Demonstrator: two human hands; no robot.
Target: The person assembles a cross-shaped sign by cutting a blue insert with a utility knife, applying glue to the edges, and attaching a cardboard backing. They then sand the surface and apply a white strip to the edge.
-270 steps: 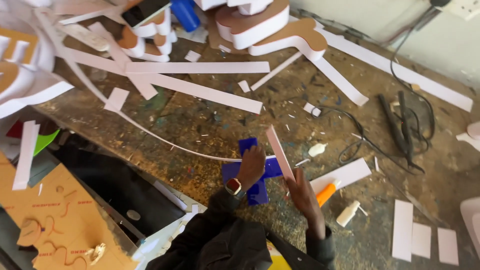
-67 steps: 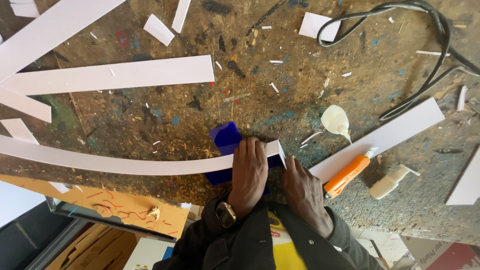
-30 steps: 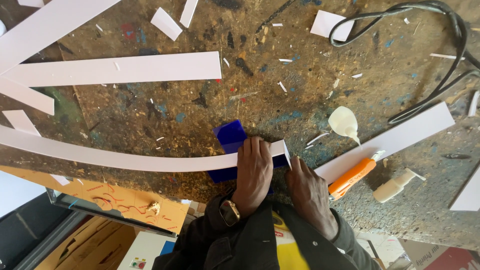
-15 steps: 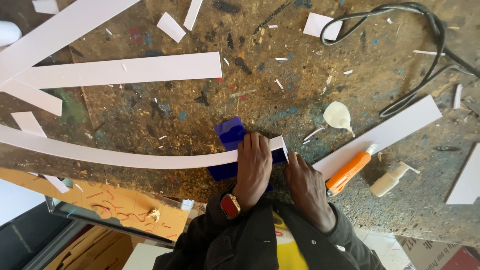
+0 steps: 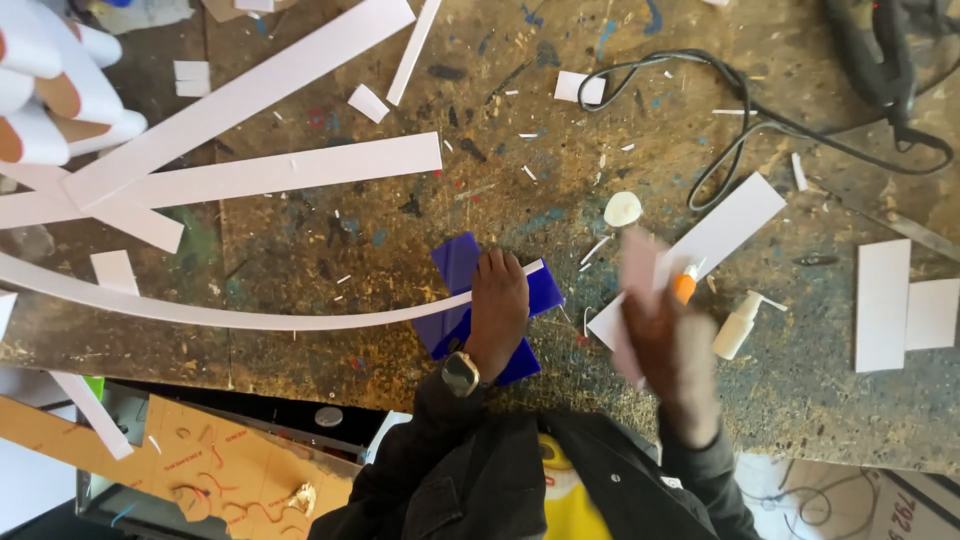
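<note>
White strip (image 5: 250, 318) runs leftward from under my left hand (image 5: 498, 305), fingers flat, pinning it on the blue piece (image 5: 455, 268); right hand (image 5: 665, 330) blurred; grip unclear.

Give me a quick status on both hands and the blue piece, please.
Left hand flat on white strip over blue piece. Right hand raised, blurred, beside orange tube; grip unclear. White bottle and black cable lie nearby.
</note>
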